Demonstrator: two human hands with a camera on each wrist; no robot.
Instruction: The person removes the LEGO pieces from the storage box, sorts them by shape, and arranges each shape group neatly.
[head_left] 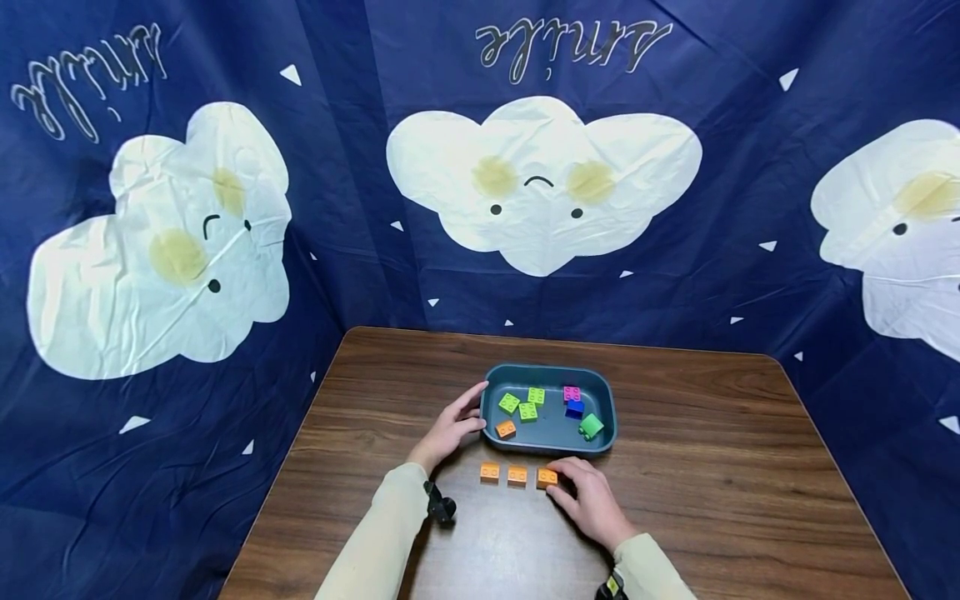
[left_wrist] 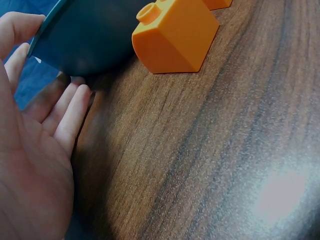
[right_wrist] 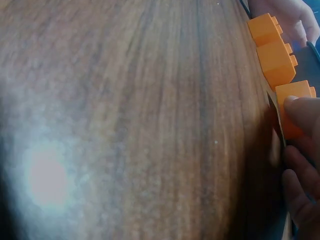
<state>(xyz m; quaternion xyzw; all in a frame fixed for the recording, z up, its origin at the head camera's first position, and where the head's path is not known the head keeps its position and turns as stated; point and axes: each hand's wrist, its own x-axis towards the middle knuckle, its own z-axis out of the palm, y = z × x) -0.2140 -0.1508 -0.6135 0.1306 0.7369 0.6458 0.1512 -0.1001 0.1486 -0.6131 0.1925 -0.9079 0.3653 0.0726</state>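
Observation:
Three orange toy building bricks stand in a row on the wooden table in front of a dark teal tray (head_left: pixel 547 446). My right hand (head_left: pixel 596 500) pinches the rightmost orange brick (head_left: pixel 546 478) between thumb and fingers; the thumb lies against its side in the right wrist view. Left of it are the middle orange brick (head_left: pixel 517 476) and the left orange brick (head_left: pixel 490 472), which shows a slanted side in the left wrist view. At the tray's left end, my left hand (head_left: pixel 450 429) touches the rim and outer wall with mostly straight fingers.
Inside the tray lie another orange brick (head_left: pixel 506 429), several lime bricks (head_left: pixel 528 412), a pink brick (head_left: pixel 572 393), a blue brick (head_left: pixel 574 409) and a green brick (head_left: pixel 591 427). Bare wooden table (head_left: pixel 712 450) extends on both sides. A navy cloud-print curtain (head_left: pixel 337 208) surrounds the table.

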